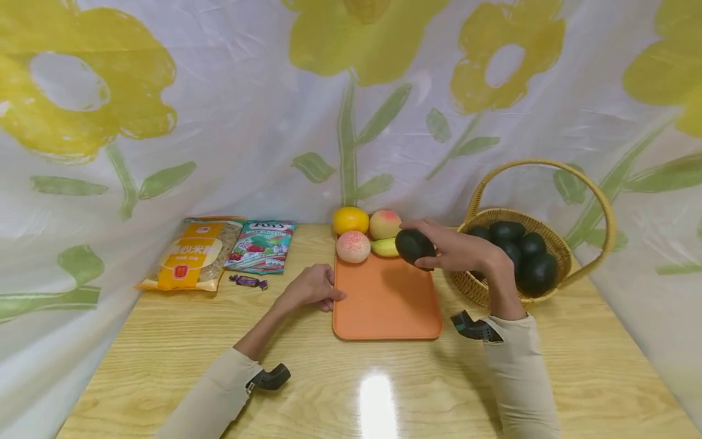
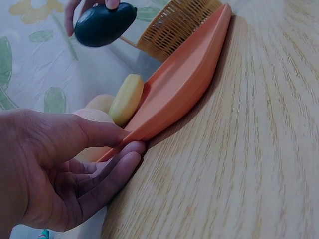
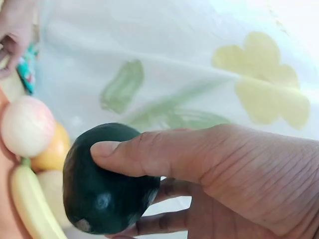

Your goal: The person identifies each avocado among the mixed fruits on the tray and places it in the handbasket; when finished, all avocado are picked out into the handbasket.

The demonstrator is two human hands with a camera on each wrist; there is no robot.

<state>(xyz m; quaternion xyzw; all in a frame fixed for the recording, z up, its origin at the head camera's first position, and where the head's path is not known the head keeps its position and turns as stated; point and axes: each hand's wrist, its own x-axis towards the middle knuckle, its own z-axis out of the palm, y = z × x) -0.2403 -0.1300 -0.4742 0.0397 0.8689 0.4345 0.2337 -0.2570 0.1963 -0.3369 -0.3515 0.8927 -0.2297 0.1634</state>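
My right hand (image 1: pixel 463 247) grips a dark green avocado (image 1: pixel 414 245) above the back right of an orange tray (image 1: pixel 384 305). In the right wrist view the thumb lies over the avocado (image 3: pixel 107 194) and the fingers curl behind it. My left hand (image 1: pixel 312 288) pinches the tray's left rim; the left wrist view shows the thumb on top and fingers beneath the rim (image 2: pixel 144 132). At the tray's back are a speckled peach (image 1: pixel 353 247), another peach (image 1: pixel 386 224), a yellow-orange round fruit (image 1: pixel 351 220) and a banana (image 1: pixel 385 247), partly hidden by the avocado.
A wicker basket (image 1: pixel 466 286) with a tall handle holds several avocados (image 1: pixel 537 273) at the right. Back left lie a yellow food bag (image 1: pixel 192 256), a Fox's candy bag (image 1: pixel 263 247) and a purple-wrapped candy (image 1: pixel 248 281). A flowered cloth (image 1: pixel 247 152) hangs behind the table.
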